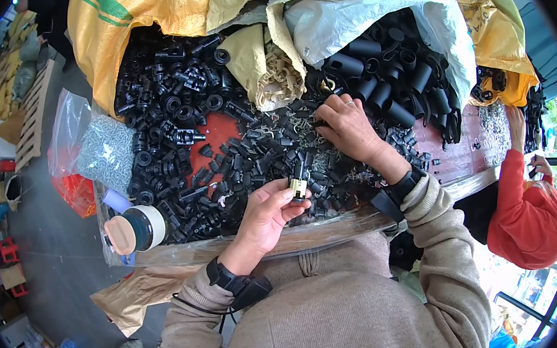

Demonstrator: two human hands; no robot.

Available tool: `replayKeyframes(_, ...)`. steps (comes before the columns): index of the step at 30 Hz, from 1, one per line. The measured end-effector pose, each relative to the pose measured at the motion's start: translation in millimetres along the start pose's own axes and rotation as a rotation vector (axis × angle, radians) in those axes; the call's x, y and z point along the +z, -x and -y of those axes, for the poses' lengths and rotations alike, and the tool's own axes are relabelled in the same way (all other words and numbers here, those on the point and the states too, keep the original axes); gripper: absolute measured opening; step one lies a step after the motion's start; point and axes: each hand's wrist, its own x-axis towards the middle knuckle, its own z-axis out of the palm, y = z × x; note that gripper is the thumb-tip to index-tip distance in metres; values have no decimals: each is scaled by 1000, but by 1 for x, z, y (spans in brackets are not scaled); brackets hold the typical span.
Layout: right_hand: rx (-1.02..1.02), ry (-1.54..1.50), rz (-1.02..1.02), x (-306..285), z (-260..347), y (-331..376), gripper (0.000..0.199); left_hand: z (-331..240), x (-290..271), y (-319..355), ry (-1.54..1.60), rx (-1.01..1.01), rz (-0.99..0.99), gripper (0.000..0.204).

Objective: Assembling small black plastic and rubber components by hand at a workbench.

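A soft beige knitted sweater (345, 315) fills the lower middle of the frame, its sleeves ending in black wrist straps. The left hand (266, 214), just below centre, is closed in a pinch on a small cream-and-black plastic part (298, 187), held upright just above the desk's (327, 229) near edge. The right hand (346, 128), above and right of centre, lies palm down with curled fingers on the heap of small black plastic pieces (274, 150); whether it grips anything cannot be told. A ring shows on one finger. The heap is glossy and angular, mixed with pale curled bits, on a red desk top. Upper right, a white woven sack (387, 17) spills smooth black tubes (382, 76). Upper left, a yellow woven sack (98, 29) holds chunkier black ring-shaped fittings (166, 89). At left lies a clear bag of small grey screws (103, 147), with a round capped bottle (136, 229) below it. At the right edge sits a person in a red top (523, 211).
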Motion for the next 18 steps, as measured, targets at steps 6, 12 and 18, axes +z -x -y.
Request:
replayKeyframes(6, -34, 18, 15, 0, 4, 3, 20, 1, -1, 2, 26, 30, -14, 24)
replayKeyframes(12, 17, -173, -140, -22, 20, 17, 16, -1, 4, 1, 23, 70, -42, 25)
replayKeyframes(18, 359, -1372, 80, -21, 49, 45, 11, 1, 12, 0, -14, 122, -54, 27)
